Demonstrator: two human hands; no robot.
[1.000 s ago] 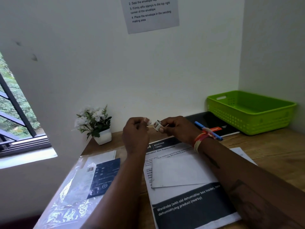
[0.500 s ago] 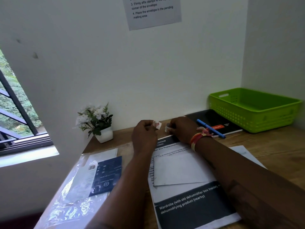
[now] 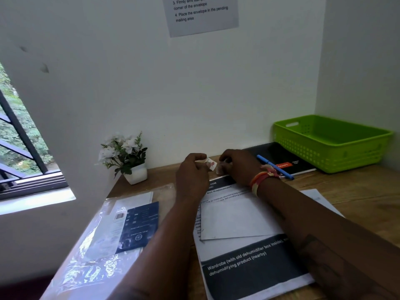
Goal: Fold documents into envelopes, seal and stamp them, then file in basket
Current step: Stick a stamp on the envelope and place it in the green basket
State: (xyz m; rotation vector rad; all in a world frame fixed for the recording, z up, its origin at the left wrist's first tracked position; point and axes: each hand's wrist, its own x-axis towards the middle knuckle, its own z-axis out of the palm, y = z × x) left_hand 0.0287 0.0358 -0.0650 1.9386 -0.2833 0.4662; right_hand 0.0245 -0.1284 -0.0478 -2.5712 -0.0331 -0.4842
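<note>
My left hand (image 3: 191, 173) pinches a small stamp (image 3: 211, 163) with a red mark, held just above the desk's far side. Close to its right, my right hand (image 3: 237, 167) grips a small roll of stamps (image 3: 220, 168) with curled fingers. A white envelope (image 3: 233, 219) lies flat under my forearms on printed documents (image 3: 249, 265) with dark bands. The green basket (image 3: 331, 144) stands at the back right corner, with nothing visible inside.
A black notebook (image 3: 283, 161) with a blue pen (image 3: 275, 167) lies beside the basket. A small white flower pot (image 3: 127, 158) stands at the back left. A clear plastic sleeve with a dark blue card (image 3: 138, 226) lies at the left. An instruction sheet (image 3: 201, 14) hangs on the wall.
Both hands have lowered toward the desk and drifted slightly right. The stamp now stands apart from the roll, pinched by my left hand alone.
</note>
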